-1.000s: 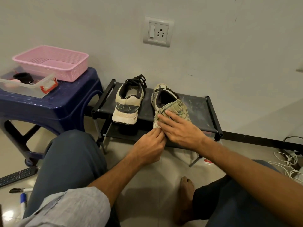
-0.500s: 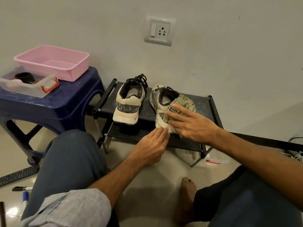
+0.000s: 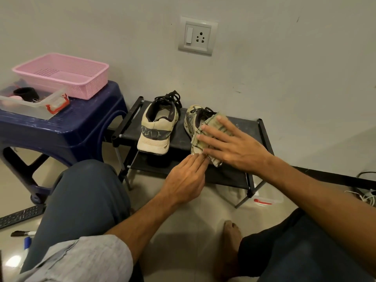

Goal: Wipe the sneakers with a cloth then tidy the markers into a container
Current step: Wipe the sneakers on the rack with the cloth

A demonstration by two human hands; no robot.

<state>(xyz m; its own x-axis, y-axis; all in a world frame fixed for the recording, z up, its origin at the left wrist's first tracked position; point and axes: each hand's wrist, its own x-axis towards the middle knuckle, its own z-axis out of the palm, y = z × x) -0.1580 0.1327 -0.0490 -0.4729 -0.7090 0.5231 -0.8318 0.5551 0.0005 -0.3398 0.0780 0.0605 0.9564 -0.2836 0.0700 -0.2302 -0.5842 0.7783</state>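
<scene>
Two worn cream sneakers stand on a low black shoe rack [image 3: 247,127]. The left sneaker [image 3: 157,129] is untouched, heel toward me. My right hand [image 3: 232,144] presses a patterned cloth [image 3: 203,137] flat over the right sneaker [image 3: 193,119], fingers spread on the cloth. My left hand [image 3: 186,178] touches the heel of that sneaker and the cloth's lower edge with its fingertips. A black marker [image 3: 23,233] and a blue marker [image 3: 26,242] lie on the floor at the far left. A pink basket [image 3: 61,75] sits on a blue stool [image 3: 67,127].
A clear plastic box [image 3: 30,104] with small items rests on the stool in front of the basket. A remote control [image 3: 20,216] lies on the floor at the left. Cables [image 3: 366,195] lie at the right. My knees and a bare foot [image 3: 230,247] fill the foreground.
My right hand slid the cloth from the sneaker's heel up and right over its side. My left hand stayed at the heel, fingers straightening.
</scene>
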